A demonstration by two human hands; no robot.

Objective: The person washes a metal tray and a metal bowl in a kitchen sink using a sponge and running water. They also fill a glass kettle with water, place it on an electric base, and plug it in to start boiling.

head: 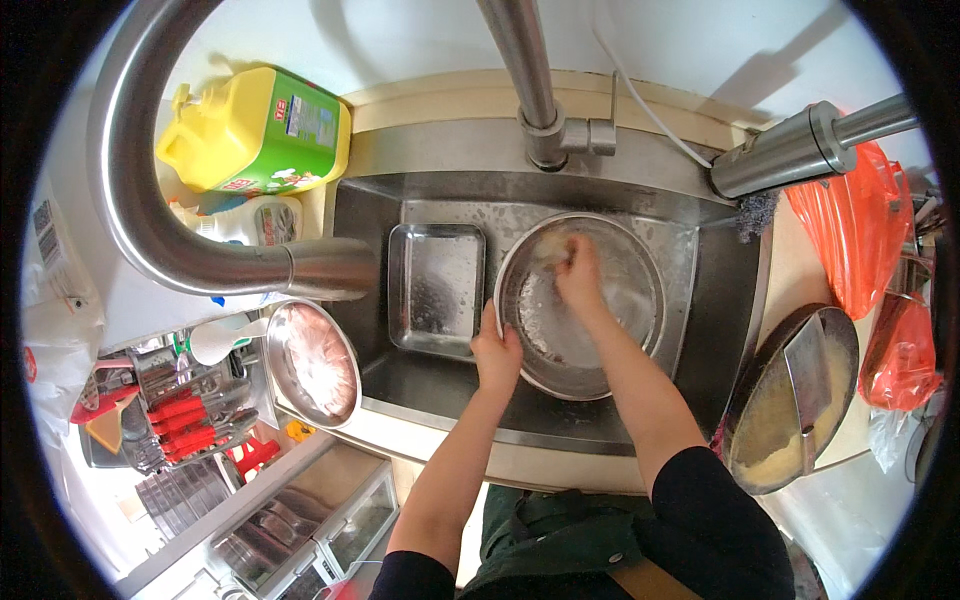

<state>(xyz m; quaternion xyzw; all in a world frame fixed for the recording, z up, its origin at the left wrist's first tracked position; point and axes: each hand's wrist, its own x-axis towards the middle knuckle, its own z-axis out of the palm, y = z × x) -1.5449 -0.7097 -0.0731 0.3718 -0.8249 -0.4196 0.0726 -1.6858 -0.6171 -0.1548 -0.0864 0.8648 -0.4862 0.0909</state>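
A round stainless steel basin (637,262) rests in the sink (724,300), with some cloudy wetness and white suds or residue on its bottom. My left hand (499,360) grips the basin's near left rim, thumb inside. Within the basin, my right hand (581,281) is closed on a pale yellowish pad (552,249), pressed toward the far left of its wall; blur hides whether it is a sponge. Left of the basin lies a rectangular steel tray (435,277), wet, with nothing in it.
A steel faucet (534,112) rises behind the sink; a thick curved pipe (120,187) overhangs its left. A yellow-green detergent jug (300,139) and a metal bowl (346,409) are leftward. On the right, a cleaver (814,371) lies on a round chopping board (750,420) near red bags (855,225).
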